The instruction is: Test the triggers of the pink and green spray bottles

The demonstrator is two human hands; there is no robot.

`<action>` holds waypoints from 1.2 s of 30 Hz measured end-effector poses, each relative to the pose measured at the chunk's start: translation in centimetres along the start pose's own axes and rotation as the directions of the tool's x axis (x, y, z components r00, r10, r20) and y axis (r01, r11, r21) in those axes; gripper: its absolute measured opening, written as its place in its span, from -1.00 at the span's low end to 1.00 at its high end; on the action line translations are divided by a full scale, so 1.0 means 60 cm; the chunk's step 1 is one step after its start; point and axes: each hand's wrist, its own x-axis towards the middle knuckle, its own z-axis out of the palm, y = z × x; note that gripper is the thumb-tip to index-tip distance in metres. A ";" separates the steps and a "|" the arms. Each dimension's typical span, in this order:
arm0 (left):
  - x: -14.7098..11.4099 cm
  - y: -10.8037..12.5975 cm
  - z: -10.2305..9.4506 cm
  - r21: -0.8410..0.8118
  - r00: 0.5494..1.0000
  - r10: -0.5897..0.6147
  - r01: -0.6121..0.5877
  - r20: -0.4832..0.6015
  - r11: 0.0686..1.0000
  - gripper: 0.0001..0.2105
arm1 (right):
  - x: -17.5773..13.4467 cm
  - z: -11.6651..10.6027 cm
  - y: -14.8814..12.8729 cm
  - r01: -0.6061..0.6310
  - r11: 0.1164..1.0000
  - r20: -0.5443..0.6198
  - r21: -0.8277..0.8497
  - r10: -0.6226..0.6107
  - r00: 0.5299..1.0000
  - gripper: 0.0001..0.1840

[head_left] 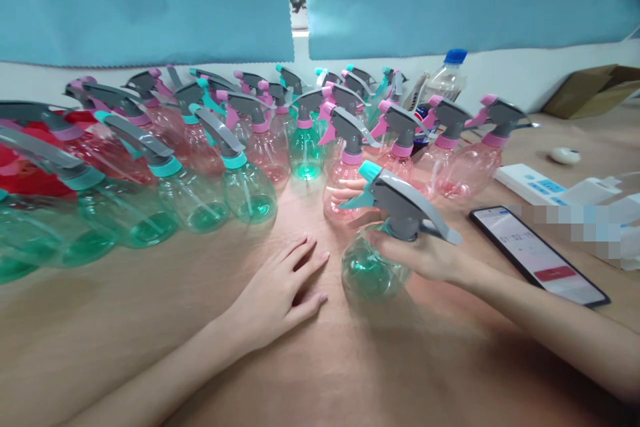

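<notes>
My right hand (400, 250) is wrapped round the neck and upper body of a green spray bottle (367, 270) with a grey and turquoise trigger head. The bottle is low over the table or on it; I cannot tell which. My left hand (290, 280) rests on the table to the left of it, fingers spread, holding nothing. Behind my right fingers stands a pink spray bottle (345, 170). Ahead of my left hand is another green spray bottle (250, 193), upright at the end of a row of green ones.
Several pink and green spray bottles crowd the back and left of the table (210, 380). On the right lie a phone (540, 257), a white power strip (530, 183) and a small white object (565, 155). A blue-capped bottle (447, 80) and cardboard box (590, 90) stand behind.
</notes>
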 end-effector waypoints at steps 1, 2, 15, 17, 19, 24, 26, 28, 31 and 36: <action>0.000 0.000 0.000 0.001 1.000 0.000 0.000 -0.001 1.000 -0.49 | 0.000 0.000 0.000 -0.002 1.000 -0.006 -0.005 0.002 1.000 -0.49; 0.000 0.000 0.000 0.002 1.000 0.000 0.000 -0.001 1.000 -0.49 | -0.001 0.000 -0.001 -0.004 1.000 -0.006 -0.004 0.004 1.000 -0.49; 0.002 0.000 0.001 0.017 1.000 0.013 -0.013 -0.007 1.000 -0.50 | -0.002 0.003 0.000 0.026 0.999 -0.065 0.033 -0.024 0.998 -0.48; 0.002 0.000 0.001 0.018 1.000 0.013 -0.013 -0.006 1.000 -0.50 | -0.001 0.003 0.002 0.035 0.998 -0.060 0.049 -0.032 0.998 -0.51; 0.002 0.001 0.000 0.016 1.000 0.015 -0.014 -0.008 1.000 -0.49 | 0.001 0.003 0.003 0.036 0.996 -0.042 0.077 -0.033 0.999 -0.53; 0.003 0.001 -0.001 0.009 1.000 0.011 -0.011 -0.007 1.000 -0.50 | 0.002 0.004 0.002 0.030 0.993 -0.022 0.113 -0.027 0.999 -0.52; 0.003 0.001 -0.001 0.014 1.000 0.011 -0.011 -0.005 1.000 -0.50 | 0.001 0.004 0.001 0.023 0.996 -0.018 0.083 -0.021 1.000 -0.53; 0.002 0.000 0.000 0.019 1.000 0.013 -0.013 -0.005 1.000 -0.50 | 0.001 0.004 -0.001 0.020 0.999 -0.013 0.043 -0.020 1.000 -0.55; 0.001 0.000 0.000 0.022 1.000 0.013 -0.013 -0.002 1.000 -0.49 | 0.003 0.003 -0.003 0.026 0.999 -0.010 0.021 -0.026 1.000 -0.56; 0.002 -0.001 0.000 0.016 1.000 0.014 -0.014 -0.004 1.000 -0.49 | 0.003 0.003 -0.004 0.041 0.999 -0.021 0.000 -0.041 0.999 -0.48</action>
